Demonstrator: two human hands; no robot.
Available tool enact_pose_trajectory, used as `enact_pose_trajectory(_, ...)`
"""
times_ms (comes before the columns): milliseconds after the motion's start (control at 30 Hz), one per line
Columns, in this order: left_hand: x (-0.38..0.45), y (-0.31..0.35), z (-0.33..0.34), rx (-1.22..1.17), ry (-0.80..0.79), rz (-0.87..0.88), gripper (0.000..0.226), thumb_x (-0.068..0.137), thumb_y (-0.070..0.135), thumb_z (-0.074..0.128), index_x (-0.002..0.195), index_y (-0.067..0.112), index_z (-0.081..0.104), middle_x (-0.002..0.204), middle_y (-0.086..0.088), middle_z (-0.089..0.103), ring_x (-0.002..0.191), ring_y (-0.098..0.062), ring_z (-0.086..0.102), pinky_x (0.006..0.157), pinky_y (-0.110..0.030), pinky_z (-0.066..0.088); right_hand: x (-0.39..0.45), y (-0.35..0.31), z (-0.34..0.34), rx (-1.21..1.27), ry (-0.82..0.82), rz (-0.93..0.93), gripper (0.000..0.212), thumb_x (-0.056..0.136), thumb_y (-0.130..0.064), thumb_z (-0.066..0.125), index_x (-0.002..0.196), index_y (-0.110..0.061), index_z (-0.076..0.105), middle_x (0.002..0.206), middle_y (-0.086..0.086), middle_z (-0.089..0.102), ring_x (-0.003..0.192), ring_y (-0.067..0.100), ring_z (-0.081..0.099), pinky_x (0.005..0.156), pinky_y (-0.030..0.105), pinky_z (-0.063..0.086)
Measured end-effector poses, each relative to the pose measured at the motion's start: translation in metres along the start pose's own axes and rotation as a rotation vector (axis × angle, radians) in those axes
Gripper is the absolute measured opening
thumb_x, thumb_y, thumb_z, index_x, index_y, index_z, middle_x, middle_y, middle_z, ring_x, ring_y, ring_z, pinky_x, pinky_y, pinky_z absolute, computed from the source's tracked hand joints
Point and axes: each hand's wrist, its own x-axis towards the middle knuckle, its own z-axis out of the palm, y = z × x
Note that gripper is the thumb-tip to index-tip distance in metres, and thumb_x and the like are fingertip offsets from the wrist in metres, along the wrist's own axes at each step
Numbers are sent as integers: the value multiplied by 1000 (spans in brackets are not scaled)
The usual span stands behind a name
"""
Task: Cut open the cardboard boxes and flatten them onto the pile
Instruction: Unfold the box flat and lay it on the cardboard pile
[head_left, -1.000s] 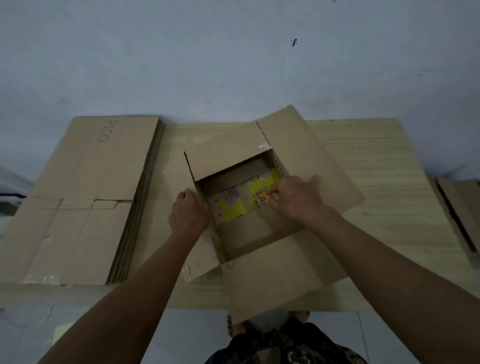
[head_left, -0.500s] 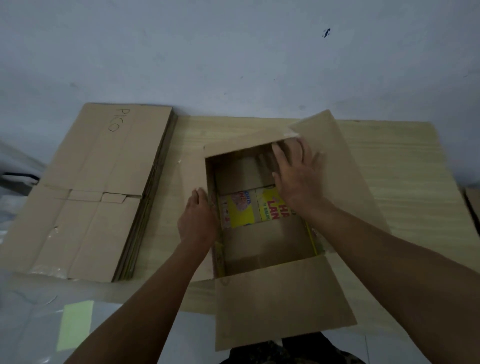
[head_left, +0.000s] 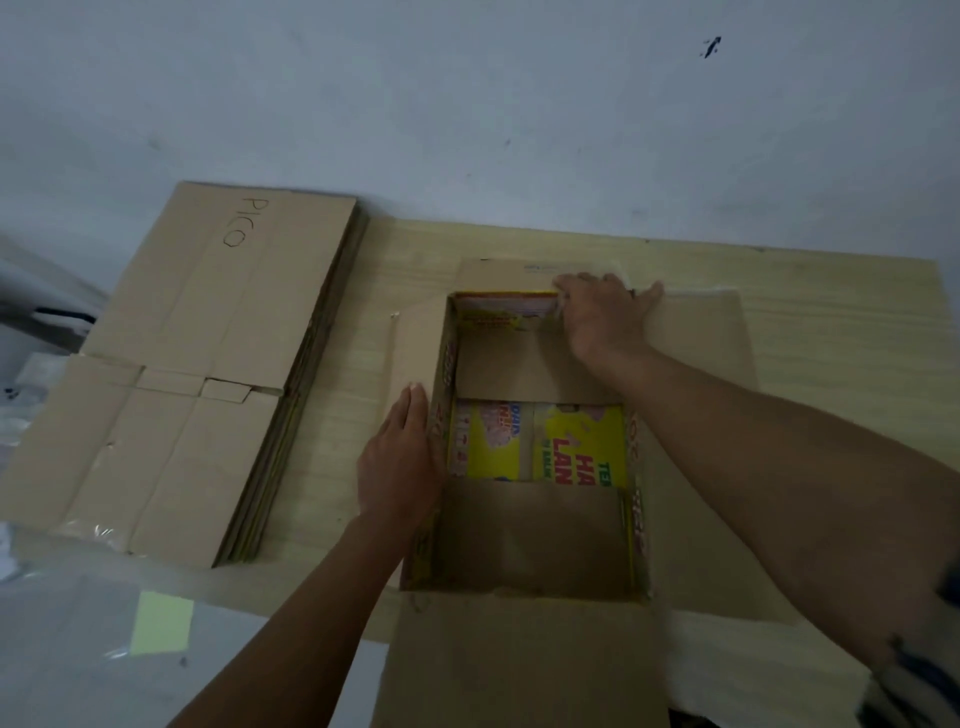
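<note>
Cardboard, plain brown outside and printed yellow inside, makes up the open box (head_left: 540, 447) at the centre of the wooden table (head_left: 841, 332).

Head view. The box stands with its opening upward and all four top flaps folded outward; the near flap (head_left: 524, 660) overhangs the table's front edge. The bottom flaps remain closed, their yellow print visible between two brown inner panels. The left hand (head_left: 400, 467) lies along the outside of the left wall, fingers straight and together, pressing and holding nothing. The right hand (head_left: 602, 317) rests at the far right corner, fingers spread flat over the far flap and the right flap; whether the fingertips hook the rim cannot be told. The pile (head_left: 182, 374) of flattened boxes lies at the left of the table, well apart from the box, its top sheet marked "PICO". No cutting tool is visible.

Hazards, as judged. The box is not yet flattened, and the bottom seam appears intact; pressing the walls down against it would probably crumple or tear the board rather than fold it. An uneven push from the right hand alone could skew the box or slide it toward the front edge, where the overhanging flap offers no support. A strip of clear tape (head_left: 675, 291) near the right hand may cling and resist.
</note>
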Motion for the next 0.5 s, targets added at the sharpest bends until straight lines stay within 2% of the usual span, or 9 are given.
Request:
enact_pose_trajectory(67,0,0,1,-5,9,-11,59,107,26,42,160,11,22,166,-6,28,141,-28,45,104,-43,46,0,2,-7,70,-19,-1,30,100,-14,47,123,-28,62,128,1,61,130,29,45,113,75,3)
enact_pose_trajectory(100,0,0,1,-10,17,-16,59,106,26,43,160,11,23,165,-6,29,141,-29,45,104,-44,46,-2,5,-10,91,-20,-5,29,101,-18,48,126,-27,59,136,2,56,135,27,41,115,72,4)
enact_pose_trajectory(200,3,-2,3,-51,52,-8,60,104,21,49,158,7,28,162,-12,34,142,-32,44,106,-47,44,-24,24,-12,4,21,51,54,100,-34,52,150,-26,34,165,9,19,153,30,10,117,67,1)
enact_pose_trajectory(300,12,-5,3,-59,78,6,60,102,19,52,156,4,33,160,-16,37,143,-34,41,106,-51,43,-56,52,-19,30,92,247,77,96,-52,51,158,-21,18,168,14,2,155,35,-1,118,64,0)
enact_pose_trajectory(367,19,-4,-1,-19,82,35,59,102,20,52,156,5,33,160,-16,36,143,-35,39,104,-53,43,-74,69,-28,127,96,378,87,93,-57,52,160,-20,11,168,13,-1,155,34,2,120,62,7)
enact_pose_trajectory(433,22,5,-5,14,100,92,59,99,21,54,153,7,36,157,-17,37,141,-37,40,102,-55,43,-90,83,-36,274,72,523,96,88,-60,58,160,-20,9,168,12,3,153,34,15,119,58,20)
enact_pose_trajectory(500,22,17,-8,19,118,139,61,95,24,58,151,10,38,154,-16,39,140,-37,41,103,-55,41,-102,94,-40,416,54,653,97,82,-58,66,156,-19,17,162,14,24,142,37,37,111,52,35)
